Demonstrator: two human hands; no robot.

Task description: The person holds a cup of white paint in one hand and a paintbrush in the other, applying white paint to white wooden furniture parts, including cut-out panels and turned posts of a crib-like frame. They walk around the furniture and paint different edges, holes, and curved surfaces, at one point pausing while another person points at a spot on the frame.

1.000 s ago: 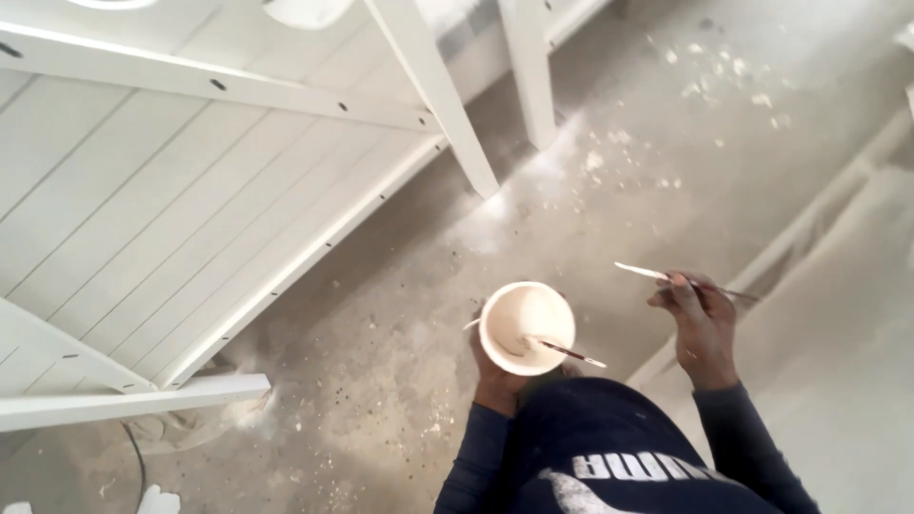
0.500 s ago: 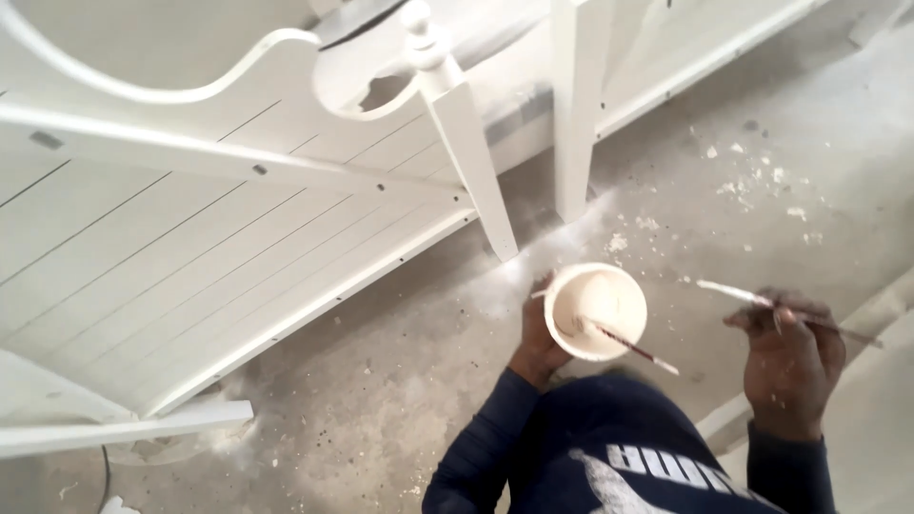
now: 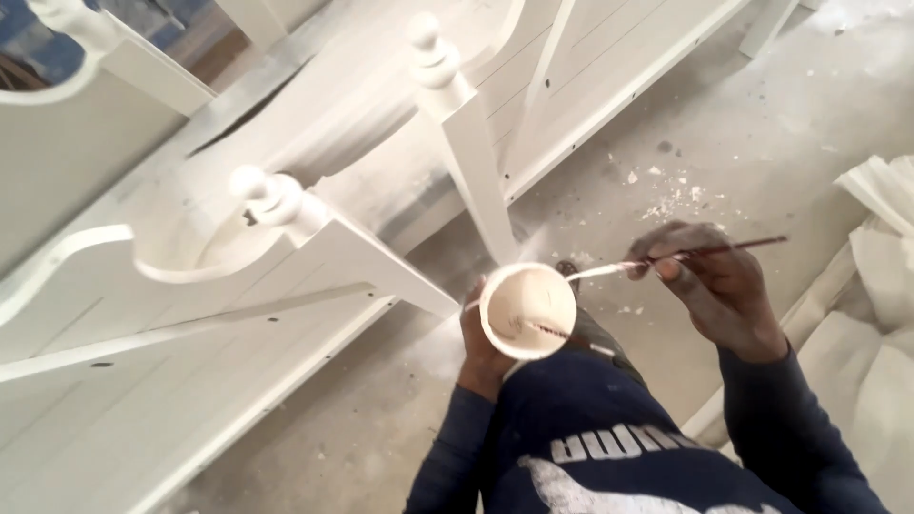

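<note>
1. leftmost, white bed frames (image 3: 190, 324) with round knobs lie across the dusty concrete floor (image 3: 609, 143).
2. next, the left hand (image 3: 481, 347) is wrapped around a small white cup (image 3: 528, 309), fingers closed on its side; a thin stick (image 3: 550, 330) rests inside the cup.
3. then the right hand (image 3: 714, 281) pinches a slim paintbrush (image 3: 685, 255), its white tip just above the cup's rim.
4. rightmost, white padding (image 3: 881, 266) lies piled.

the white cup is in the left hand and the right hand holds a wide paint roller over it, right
Not quite. The head view shows the right hand holding a thin brush, not a roller, beside the cup. The white cup is indeed in the left hand.
</note>
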